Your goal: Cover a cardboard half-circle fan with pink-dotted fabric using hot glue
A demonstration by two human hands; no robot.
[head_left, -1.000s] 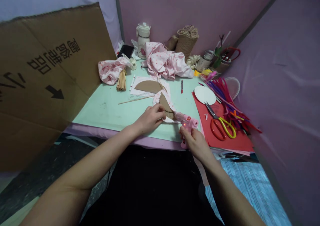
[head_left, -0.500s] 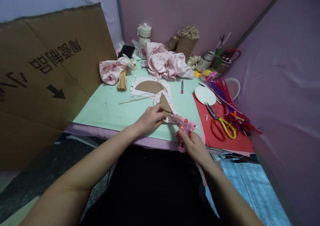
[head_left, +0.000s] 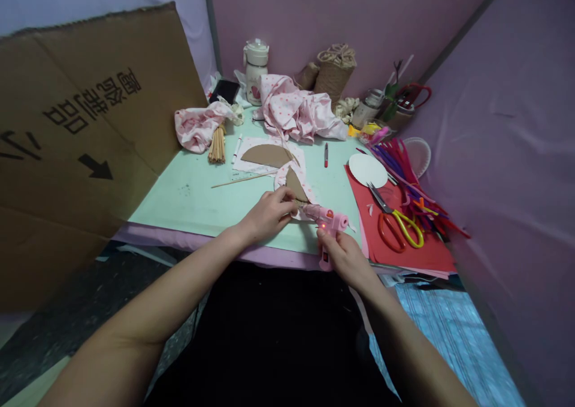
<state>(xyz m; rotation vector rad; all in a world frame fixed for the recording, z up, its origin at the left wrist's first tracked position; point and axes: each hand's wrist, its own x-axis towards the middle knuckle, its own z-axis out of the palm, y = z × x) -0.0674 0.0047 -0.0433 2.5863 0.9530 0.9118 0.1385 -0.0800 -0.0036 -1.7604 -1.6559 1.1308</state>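
Observation:
My right hand is wrapped round the handle of a pink hot glue gun, whose small light glows orange-red. Its nozzle points left, at the near edge of a cardboard piece backed with pink-dotted fabric. With its fingers bent and close together, my left hand pinches the near left edge of that fabric-covered piece; the fingertips are partly hidden. Just behind lies a cardboard half circle on another dotted fabric piece. A thin wooden stick rests to the left.
Scissors and a white disc lie on red sheets at right, beside pipe cleaners. Crumpled dotted cloth, a bottle and twine stand at the back. A large cardboard sheet rises at left.
The view has shifted slightly. Both hands keep almost the same places, and the glue gun's nozzle has moved a little left along the piece's near edge.

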